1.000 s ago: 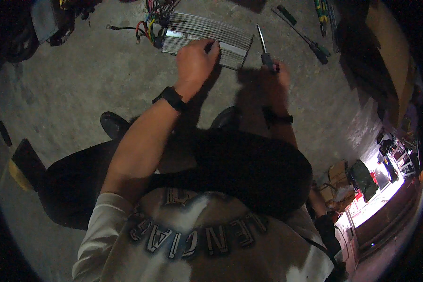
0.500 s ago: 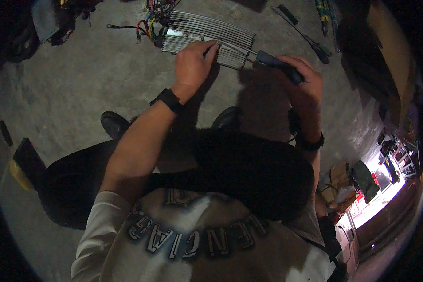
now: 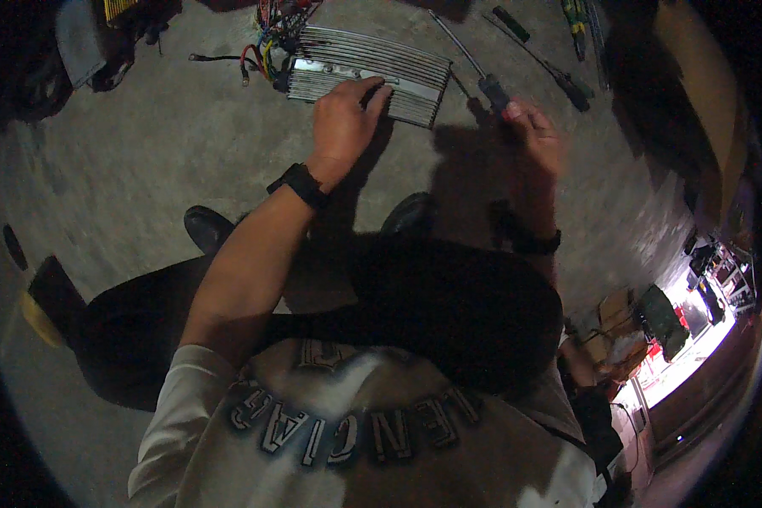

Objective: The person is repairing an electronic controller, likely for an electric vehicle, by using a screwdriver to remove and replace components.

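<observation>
A silver finned metal box (image 3: 372, 51) lies on the floor in front of me, with a flat strip along its middle. Coloured wires (image 3: 275, 38) come out of its left end. My left hand (image 3: 341, 123) rests on the near side of the box, thumb and forefinger drawn together at the strip. Whatever may be between those fingertips is too small to make out. To the right of the box, my right hand (image 3: 538, 140) is closed round the dark handle of a screwdriver (image 3: 493, 88). Its shaft points up and away to the left, clear of the box.
Another long thin tool with a dark handle (image 3: 574, 91) lies at the far right, near a small dark bar (image 3: 510, 24). Yellow-and-green-handled pliers (image 3: 576, 25) are beyond them. A cardboard piece (image 3: 698, 102) stands at the right edge. My shoes (image 3: 207, 229) are close below the box.
The screwdriver has come away from the strip and swung upright, its tip now pointing away from me. My right hand has shifted slightly left; my left hand stays on the box.
</observation>
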A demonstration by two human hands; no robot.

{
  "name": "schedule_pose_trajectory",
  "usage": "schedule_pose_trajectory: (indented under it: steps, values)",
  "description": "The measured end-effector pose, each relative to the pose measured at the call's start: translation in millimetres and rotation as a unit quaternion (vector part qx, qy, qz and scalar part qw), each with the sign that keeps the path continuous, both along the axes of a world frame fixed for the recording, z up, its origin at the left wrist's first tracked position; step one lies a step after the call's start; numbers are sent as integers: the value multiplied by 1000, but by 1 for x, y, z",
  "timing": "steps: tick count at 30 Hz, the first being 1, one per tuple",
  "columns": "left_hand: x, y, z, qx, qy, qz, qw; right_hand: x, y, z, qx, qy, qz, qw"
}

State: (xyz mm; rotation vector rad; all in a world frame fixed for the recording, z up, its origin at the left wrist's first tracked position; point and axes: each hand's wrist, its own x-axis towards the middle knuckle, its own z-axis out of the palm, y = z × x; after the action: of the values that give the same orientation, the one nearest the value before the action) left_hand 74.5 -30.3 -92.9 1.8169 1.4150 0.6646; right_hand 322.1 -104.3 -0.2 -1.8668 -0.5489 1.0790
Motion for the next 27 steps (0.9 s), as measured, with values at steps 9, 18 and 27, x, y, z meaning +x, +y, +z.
schedule_pose_trajectory:
  steps: [9, 18, 27]
  values:
    - [6, 3, 7, 58, 46, -64, 995, 18, -15, 13, -25, 1, 68, 997]
    - [8, 3, 6, 79, 100, -83, 988, 22, -8, 7, -54, -80, 147, 984]
    - [8, 5, 10, 50, 104, -98, 989, 20, -5, 8, -2, -34, 153, 988]
